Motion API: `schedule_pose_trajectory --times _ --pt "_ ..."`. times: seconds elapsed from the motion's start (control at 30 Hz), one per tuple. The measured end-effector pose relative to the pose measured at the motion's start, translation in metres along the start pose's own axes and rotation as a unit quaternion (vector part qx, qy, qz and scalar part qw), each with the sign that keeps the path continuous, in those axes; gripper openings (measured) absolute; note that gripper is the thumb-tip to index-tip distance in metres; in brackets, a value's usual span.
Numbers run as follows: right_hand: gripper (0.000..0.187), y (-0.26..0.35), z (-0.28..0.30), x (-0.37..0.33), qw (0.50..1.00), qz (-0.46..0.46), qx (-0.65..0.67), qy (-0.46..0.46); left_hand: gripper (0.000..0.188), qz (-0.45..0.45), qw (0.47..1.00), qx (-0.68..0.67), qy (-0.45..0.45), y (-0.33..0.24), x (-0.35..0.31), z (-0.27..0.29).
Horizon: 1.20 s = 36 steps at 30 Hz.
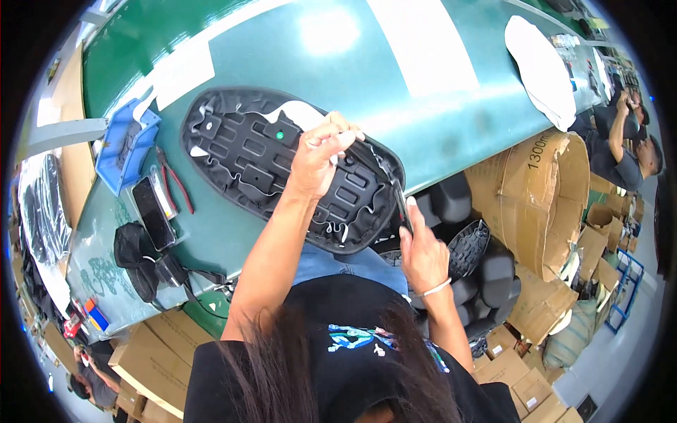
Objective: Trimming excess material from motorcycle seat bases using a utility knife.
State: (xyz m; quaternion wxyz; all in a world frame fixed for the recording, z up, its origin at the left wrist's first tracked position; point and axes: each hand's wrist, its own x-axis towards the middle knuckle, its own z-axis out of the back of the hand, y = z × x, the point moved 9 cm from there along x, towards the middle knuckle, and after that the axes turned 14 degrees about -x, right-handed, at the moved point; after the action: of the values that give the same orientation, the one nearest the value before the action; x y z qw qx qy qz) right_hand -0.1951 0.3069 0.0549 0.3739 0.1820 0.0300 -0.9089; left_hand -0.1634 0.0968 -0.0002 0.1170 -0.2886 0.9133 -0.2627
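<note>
A black padded seat (pixel 261 158), probably for a scooter, lies upside down on the green table. Its ribbed plastic underside faces up, with the cover's wavy, white-backed edge folded over around the rim. My left hand (pixel 321 155) is closed in a pinch above the seat's right half, on a strip of that cover edge. Around the dark handle of a slim metal tool (pixel 400 201) my right hand (pixel 425 254) is wrapped. The tool's tip touches or nearly touches the seat's right rim; whether it is a knife or scissors is unclear. A white band circles my right wrist.
Left of the seat are a blue bin (pixel 127 148), red-handled pliers (pixel 169 176), a phone (pixel 153 211) and a black pouch (pixel 137 257). A white oval piece (pixel 539 70) lies far right. Black seats (pixel 486 278) and a large cardboard box (pixel 536 197) stand beside me. Other people are further off.
</note>
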Motion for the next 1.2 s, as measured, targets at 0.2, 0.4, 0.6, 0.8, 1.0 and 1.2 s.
schedule_pose_trajectory --times 0.2,0.4,0.6,0.8,1.0,1.2 --pt "0.044 0.008 0.032 0.075 0.997 0.053 -0.046 -0.036 0.016 0.017 0.666 0.731 0.151 0.005 0.034 -0.055" --pt "0.047 0.020 0.015 0.084 0.998 0.020 0.060 -0.016 0.026 -0.061 0.641 0.729 0.234 0.008 0.063 -0.041" --pt "0.052 0.029 -0.007 0.008 0.989 -0.045 0.123 0.074 0.026 -0.044 0.870 0.440 0.217 -0.025 0.074 -0.028" --pt "0.040 0.020 0.036 0.052 0.995 0.027 0.100 0.012 0.026 -0.097 0.832 0.501 0.217 -0.030 0.084 -0.023" --pt "0.043 0.006 0.062 0.091 0.975 -0.006 0.196 -0.104 0.024 -0.102 0.837 0.486 0.229 -0.029 0.083 -0.030" --pt "0.048 0.034 0.015 0.093 0.998 0.007 0.005 0.057 0.026 -0.031 0.912 0.350 0.212 -0.034 0.084 -0.004"
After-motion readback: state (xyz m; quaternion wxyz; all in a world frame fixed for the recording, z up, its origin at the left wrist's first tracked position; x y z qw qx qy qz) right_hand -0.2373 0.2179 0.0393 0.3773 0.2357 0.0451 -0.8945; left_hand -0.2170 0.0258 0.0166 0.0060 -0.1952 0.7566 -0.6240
